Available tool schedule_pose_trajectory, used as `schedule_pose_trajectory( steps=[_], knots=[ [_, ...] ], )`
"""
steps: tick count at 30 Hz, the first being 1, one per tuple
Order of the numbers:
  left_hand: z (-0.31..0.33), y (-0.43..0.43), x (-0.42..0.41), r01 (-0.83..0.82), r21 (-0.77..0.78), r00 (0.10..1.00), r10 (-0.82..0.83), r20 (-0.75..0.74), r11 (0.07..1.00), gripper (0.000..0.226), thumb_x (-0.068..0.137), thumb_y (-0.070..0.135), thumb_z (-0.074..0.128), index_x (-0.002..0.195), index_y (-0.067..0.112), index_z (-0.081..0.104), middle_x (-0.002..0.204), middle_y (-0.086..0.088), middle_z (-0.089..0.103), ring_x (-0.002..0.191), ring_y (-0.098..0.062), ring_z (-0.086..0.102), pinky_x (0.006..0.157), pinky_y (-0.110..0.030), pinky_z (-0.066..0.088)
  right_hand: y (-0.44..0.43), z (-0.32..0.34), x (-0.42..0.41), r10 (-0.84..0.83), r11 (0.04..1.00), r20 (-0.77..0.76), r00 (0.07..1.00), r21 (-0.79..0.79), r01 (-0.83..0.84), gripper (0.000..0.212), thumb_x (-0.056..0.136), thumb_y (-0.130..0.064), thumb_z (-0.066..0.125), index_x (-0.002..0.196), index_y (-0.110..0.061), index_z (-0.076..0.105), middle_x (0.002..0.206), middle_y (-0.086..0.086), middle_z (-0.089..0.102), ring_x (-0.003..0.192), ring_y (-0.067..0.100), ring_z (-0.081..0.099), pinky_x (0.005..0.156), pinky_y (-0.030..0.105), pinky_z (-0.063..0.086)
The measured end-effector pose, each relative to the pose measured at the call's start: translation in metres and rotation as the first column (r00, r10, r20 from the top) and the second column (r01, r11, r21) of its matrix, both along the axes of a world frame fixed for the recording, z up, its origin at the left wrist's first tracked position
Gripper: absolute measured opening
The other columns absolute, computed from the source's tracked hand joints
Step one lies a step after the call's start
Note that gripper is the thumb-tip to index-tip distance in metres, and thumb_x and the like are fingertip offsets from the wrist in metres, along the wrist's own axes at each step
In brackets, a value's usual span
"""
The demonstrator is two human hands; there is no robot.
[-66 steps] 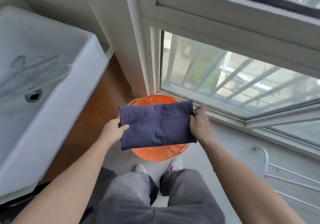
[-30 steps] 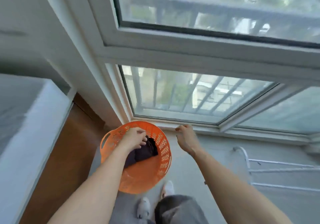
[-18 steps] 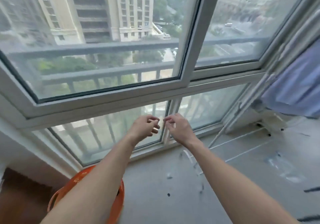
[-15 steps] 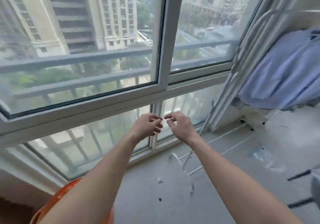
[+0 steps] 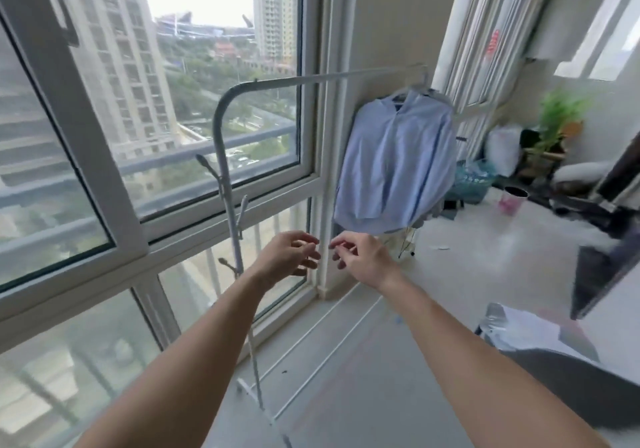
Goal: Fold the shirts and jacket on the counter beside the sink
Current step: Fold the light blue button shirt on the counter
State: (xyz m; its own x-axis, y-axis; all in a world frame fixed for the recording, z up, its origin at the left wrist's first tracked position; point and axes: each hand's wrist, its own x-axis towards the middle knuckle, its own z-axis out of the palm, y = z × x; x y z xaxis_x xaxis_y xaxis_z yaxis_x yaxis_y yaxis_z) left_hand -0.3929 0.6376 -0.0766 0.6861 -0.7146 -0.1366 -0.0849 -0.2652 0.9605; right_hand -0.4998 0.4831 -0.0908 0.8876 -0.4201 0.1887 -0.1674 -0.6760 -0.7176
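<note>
If yanked sideways, liable to tip: thin-framed drying rack (image 5: 221, 142), standing at twelve o'clock. Likely to drag on the floor (image 5: 485, 257) or crease if carried loose: blue shirt (image 5: 394, 160), hanging from the rail (image 5: 346, 75) at one o'clock, well apart from both hands. Nothing held in left hand (image 5: 287, 260) or right hand (image 5: 363, 260); fingers (image 5: 341, 241) loosely curled, empty. Apt to snag the collar if tugged: hanger (image 5: 419, 84), mostly blurred. Out of view: bench, sink, any jacket. Smeared by motion at three o'clock: dark shapes (image 5: 606, 267), impossible to identify.
</note>
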Motion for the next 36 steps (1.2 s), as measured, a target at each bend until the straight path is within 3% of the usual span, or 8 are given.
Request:
schedule_pose_trajectory(
  steps=[8, 14, 21, 24, 27, 31, 36],
  knots=[
    [0.005, -0.194, 0.043, 0.095, -0.024, 0.992, -0.093, 0.088, 0.995, 0.020, 0.102, 0.011, 0.053, 0.118, 0.006, 0.064, 0.104, -0.017, 0.073, 0.089, -0.029, 0.072, 0.074, -0.035, 0.057, -0.179, -0.007, 0.017, -0.085, 0.996, 0.012, 0.996, 0.029, 0.085, 0.015, 0.098, -0.018, 0.058, 0.099, -0.022, 0.072, 0.079, -0.007, 0.072, 0.063, 0.003, 0.069, 0.064, 0.021, 0.056],
    [0.020, -0.350, 0.121, 0.116, -0.045, 0.984, -0.109, 0.138, 0.992, 0.019, 0.102, 0.015, 0.055, 0.117, 0.012, 0.065, 0.099, -0.007, 0.075, 0.088, -0.023, 0.074, 0.077, -0.033, 0.060, -0.332, 0.021, 0.090, -0.111, 0.994, -0.011, 0.994, 0.001, 0.111, 0.016, 0.100, -0.018, 0.056, 0.103, -0.017, 0.072, 0.082, -0.005, 0.073, 0.065, 0.006, 0.070, 0.071, 0.030, 0.060],
    [0.056, -0.492, 0.203, 0.063, -0.054, 0.984, -0.053, 0.171, 0.997, 0.018, 0.102, 0.015, 0.053, 0.117, 0.014, 0.062, 0.103, -0.007, 0.074, 0.091, -0.025, 0.074, 0.080, -0.035, 0.058, -0.487, 0.072, 0.175, -0.101, 0.995, 0.074, 0.992, -0.015, 0.103, 0.017, 0.099, -0.015, 0.054, 0.097, -0.022, 0.070, 0.081, -0.005, 0.072, 0.065, 0.004, 0.069, 0.059, 0.013, 0.050],
    [0.059, -0.537, 0.232, 0.026, -0.038, 0.982, -0.019, 0.187, 0.999, 0.020, 0.101, 0.014, 0.054, 0.120, 0.014, 0.061, 0.105, -0.008, 0.072, 0.090, -0.028, 0.074, 0.078, -0.036, 0.058, -0.547, 0.082, 0.213, -0.103, 0.994, 0.072, 0.992, -0.031, 0.106, 0.017, 0.098, -0.015, 0.053, 0.100, -0.018, 0.070, 0.082, -0.003, 0.073, 0.068, 0.011, 0.071, 0.065, 0.018, 0.052],
    [0.062, -0.576, 0.267, -0.042, -0.034, 0.978, 0.048, 0.205, 0.999, 0.022, 0.100, 0.012, 0.054, 0.120, 0.016, 0.061, 0.106, -0.007, 0.072, 0.088, -0.028, 0.074, 0.081, -0.040, 0.058, -0.609, 0.102, 0.261, -0.104, 0.992, 0.131, 0.986, -0.059, 0.113, 0.017, 0.096, -0.012, 0.054, 0.102, -0.017, 0.069, 0.091, 0.001, 0.073, 0.077, 0.018, 0.070, 0.075, 0.028, 0.054],
    [0.065, -0.611, 0.310, -0.196, -0.057, 0.960, 0.203, 0.194, 0.979, 0.023, 0.098, 0.012, 0.057, 0.120, 0.017, 0.062, 0.105, -0.006, 0.072, 0.082, -0.025, 0.075, 0.075, -0.037, 0.058, -0.684, 0.124, 0.330, -0.164, 0.963, 0.241, 0.957, -0.173, 0.208, 0.028, 0.093, -0.011, 0.055, 0.119, -0.010, 0.063, 0.115, 0.008, 0.068, 0.103, 0.027, 0.063, 0.090, 0.032, 0.047],
    [0.076, -0.639, 0.343, -0.402, -0.070, 0.899, 0.408, 0.162, 0.913, 0.017, 0.096, 0.011, 0.060, 0.109, 0.021, 0.064, 0.101, -0.008, 0.073, 0.076, -0.023, 0.075, 0.062, -0.029, 0.056, -0.747, 0.128, 0.406, -0.251, 0.926, 0.133, 0.959, -0.256, 0.278, 0.050, 0.091, -0.024, 0.061, 0.136, -0.012, 0.042, 0.139, 0.015, 0.047, 0.128, 0.037, 0.044, 0.101, 0.047, 0.037]
  ],
)
